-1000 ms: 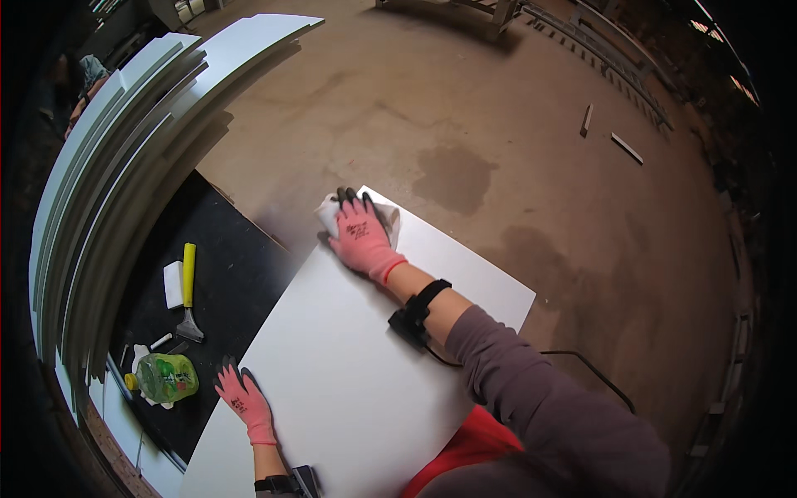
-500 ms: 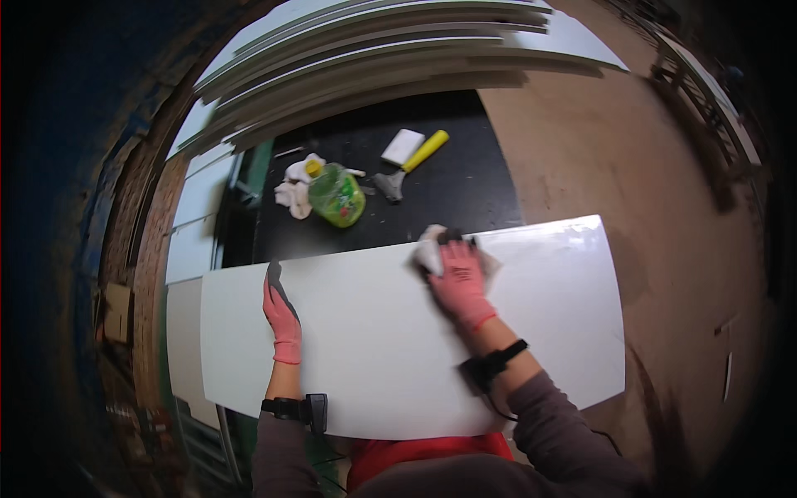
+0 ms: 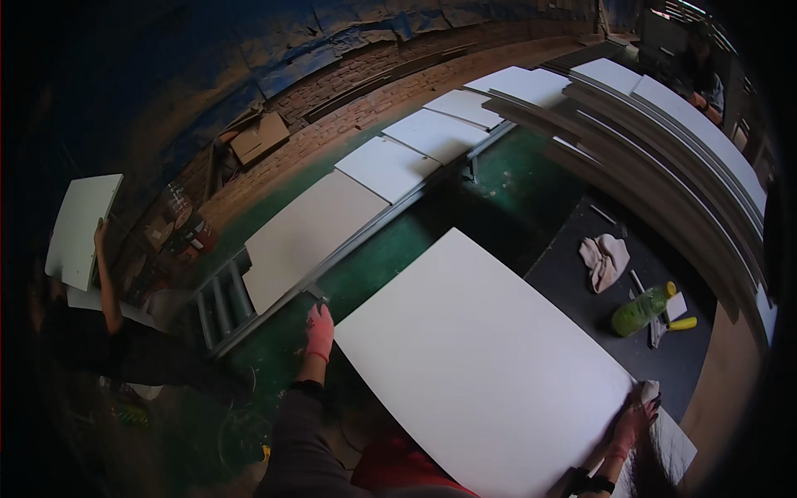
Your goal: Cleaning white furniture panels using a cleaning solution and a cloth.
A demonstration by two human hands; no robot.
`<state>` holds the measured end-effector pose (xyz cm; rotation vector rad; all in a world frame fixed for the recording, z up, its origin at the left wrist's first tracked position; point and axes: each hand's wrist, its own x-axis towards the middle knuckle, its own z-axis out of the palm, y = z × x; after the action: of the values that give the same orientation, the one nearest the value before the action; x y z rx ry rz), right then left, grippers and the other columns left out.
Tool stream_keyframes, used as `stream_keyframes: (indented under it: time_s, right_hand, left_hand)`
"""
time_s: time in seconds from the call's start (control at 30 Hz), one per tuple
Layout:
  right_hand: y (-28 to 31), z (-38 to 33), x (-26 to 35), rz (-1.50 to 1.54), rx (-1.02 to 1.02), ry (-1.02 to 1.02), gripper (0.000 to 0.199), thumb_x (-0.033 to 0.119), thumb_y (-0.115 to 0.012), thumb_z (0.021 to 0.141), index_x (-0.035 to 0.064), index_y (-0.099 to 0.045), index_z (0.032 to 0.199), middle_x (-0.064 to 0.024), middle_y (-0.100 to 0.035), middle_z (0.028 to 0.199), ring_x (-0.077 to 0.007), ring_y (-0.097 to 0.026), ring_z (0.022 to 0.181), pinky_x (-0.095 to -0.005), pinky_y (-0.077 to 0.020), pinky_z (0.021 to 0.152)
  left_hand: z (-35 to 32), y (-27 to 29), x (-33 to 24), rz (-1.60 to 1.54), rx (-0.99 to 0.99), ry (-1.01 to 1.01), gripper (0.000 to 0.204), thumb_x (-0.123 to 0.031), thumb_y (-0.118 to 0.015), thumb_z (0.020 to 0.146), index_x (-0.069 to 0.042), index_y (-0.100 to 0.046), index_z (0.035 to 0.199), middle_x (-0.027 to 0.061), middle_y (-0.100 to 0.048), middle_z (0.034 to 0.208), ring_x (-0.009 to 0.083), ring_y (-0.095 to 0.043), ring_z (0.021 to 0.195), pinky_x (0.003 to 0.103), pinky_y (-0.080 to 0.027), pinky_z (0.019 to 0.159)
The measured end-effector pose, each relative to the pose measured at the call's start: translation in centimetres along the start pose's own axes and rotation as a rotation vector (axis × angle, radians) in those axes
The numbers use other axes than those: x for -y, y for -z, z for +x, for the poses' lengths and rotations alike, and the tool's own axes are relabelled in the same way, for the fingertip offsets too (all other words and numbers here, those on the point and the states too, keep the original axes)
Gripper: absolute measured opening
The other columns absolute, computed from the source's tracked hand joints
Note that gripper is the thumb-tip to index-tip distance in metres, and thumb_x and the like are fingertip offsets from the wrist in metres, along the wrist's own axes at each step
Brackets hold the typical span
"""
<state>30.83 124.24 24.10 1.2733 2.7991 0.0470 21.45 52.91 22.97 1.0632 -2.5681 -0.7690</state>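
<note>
green bottle, rag, stacked wht panels

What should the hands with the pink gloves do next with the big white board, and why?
Probably lift the white board a bit more and swing it toward the row of white panels on the rack. The left hand is at its near left corner, and the right hand grips the far edge with a white cloth. So the board seems held at both ends.
</note>
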Motion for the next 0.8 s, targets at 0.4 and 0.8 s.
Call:
stream_keyframes:
  time_s: [0.4, 0.8]
  right_hand:
    - [4.3, -12.8, 46.3, 0.196, 0.060, 0.819, 0.062, 0.023, -0.057, 0.083, -0.0037, -0.032, 0.133, -0.0185, -0.030, 0.140, -0.0318, -0.025, 0.132, -0.0422, -0.0137, 0.111]
    - [4.4, -18.6, 54.7, 0.560, 0.071, 1.017, 0.049, 0.032, -0.068, 0.069, 0.0022, -0.054, 0.105, -0.0145, -0.054, 0.103, -0.0298, -0.051, 0.100, -0.0380, -0.0415, 0.087]
  left_hand:
    - [0.2, -6.4, 6.3, -0.343, 0.338, -0.061, 0.035, -0.022, -0.033, 0.096, -0.004, -0.047, 0.122, 0.0261, -0.056, 0.108, 0.0387, -0.053, 0.101, 0.039, -0.042, 0.087]
    - [-1.1, 2.0, -3.0, -1.560, 0.785, 0.769, 0.037, -0.011, -0.042, 0.091, 0.001, -0.043, 0.126, 0.0144, -0.047, 0.127, 0.0245, -0.044, 0.117, 0.034, -0.035, 0.099]
